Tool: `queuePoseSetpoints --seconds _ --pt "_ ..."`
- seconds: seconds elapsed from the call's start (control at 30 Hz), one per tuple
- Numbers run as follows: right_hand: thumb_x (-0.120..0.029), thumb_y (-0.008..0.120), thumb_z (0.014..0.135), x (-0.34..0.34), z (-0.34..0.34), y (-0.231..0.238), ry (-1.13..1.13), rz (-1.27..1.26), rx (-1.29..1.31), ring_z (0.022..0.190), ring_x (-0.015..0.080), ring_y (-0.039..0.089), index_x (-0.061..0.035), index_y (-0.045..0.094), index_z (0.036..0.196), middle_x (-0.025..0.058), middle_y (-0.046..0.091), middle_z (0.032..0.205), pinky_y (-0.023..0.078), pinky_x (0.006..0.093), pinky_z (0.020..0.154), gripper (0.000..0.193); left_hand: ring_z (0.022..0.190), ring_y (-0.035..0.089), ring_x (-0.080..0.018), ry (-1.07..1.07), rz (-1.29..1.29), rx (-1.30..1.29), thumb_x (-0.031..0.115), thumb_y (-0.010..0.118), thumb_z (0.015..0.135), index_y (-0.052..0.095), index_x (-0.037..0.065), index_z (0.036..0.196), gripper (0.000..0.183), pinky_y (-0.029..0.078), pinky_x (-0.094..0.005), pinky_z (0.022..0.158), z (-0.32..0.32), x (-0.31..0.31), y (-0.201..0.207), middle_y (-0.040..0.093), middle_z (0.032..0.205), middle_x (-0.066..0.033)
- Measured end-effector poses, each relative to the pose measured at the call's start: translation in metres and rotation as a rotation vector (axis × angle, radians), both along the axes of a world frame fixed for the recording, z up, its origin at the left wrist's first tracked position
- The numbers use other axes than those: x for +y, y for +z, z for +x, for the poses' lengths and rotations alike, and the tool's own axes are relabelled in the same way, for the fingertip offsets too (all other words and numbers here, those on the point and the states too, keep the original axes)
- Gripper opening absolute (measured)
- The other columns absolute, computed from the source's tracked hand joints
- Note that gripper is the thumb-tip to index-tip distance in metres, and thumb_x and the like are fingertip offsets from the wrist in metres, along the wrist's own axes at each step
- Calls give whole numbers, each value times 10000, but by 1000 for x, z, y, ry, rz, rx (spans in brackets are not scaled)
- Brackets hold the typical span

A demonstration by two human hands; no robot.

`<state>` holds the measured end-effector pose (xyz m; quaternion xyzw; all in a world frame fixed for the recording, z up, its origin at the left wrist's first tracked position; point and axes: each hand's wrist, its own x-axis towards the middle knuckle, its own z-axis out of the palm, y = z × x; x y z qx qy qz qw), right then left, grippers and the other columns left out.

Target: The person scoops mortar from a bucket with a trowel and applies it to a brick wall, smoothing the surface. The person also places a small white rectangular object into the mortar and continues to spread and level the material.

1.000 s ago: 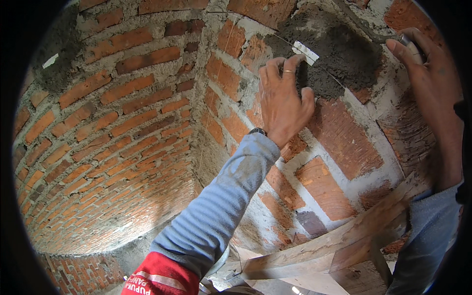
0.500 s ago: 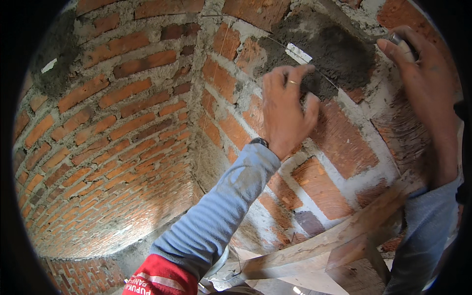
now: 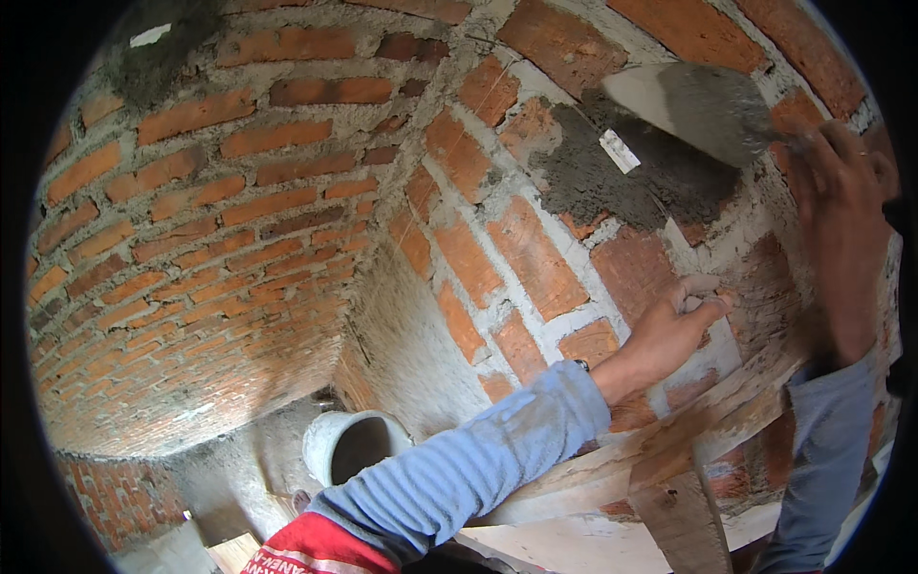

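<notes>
My right hand grips a trowel at the far right. The trowel's broad blade, partly coated in wet grey mortar, lies over the upper part of a dark mortar patch on the brick wall. A small white flat piece sits in that patch, just below the blade. Lower down, my left hand is by the bricks with its fingers curled together. Whatever they may hold is hidden. The trowel's handle is mostly covered by my right hand.
Another brick wall meets this one in a corner on the left. It carries a second mortar patch with a white piece. A pale bucket stands below. Wooden beams cross beneath my hands.
My left hand has left the white piece in the mortar and moved down and right. The trowel blade has come into view over the patch. The view has shifted, showing the bucket.
</notes>
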<state>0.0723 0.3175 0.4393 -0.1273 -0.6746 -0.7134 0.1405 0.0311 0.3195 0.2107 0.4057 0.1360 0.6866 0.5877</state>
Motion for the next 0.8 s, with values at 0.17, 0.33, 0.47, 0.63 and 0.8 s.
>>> queuePoseSetpoints --seconds 0.17,0.33,0.47,0.63,0.8 --pt "-165 699 934 0 6 21 -148 19 3 942 209 668 -198 683 1215 18 656 1074 451 393 963 283 977 567 -141 -40 -257 -62 309 637 974 465 15 1458 592 472 -284 852 11 -5 9 641 1119 -63" --pt "-142 719 911 -3 9 26 -73 63 -139 993 208 662 -212 692 1194 20 657 1086 446 394 999 292 981 568 -142 -110 -210 -83 283 639 961 438 49 1466 591 463 -291 823 18 -4 10 640 1105 -69" --pt "-138 730 888 -7 3 21 -67 37 -181 1024 201 662 -213 704 1161 13 662 1101 442 400 1016 284 974 567 -129 -112 -163 -192 229 657 951 427 74 1380 511 464 -283 813 27 -7 8 646 1067 -62" --pt "-125 729 867 1 -7 11 -111 -17 -158 1081 194 655 -185 716 1115 6 668 1117 440 391 1028 255 912 548 -106 -128 -138 -302 174 664 943 404 111 1290 438 458 -264 757 30 -14 11 648 1012 -55" --pt "-106 731 864 12 -13 8 -79 7 -218 1077 209 642 -186 704 1172 13 655 1148 418 423 1075 319 882 538 -103 -103 -114 -257 159 659 946 406 140 1292 429 465 -268 717 30 -14 10 635 988 -37"
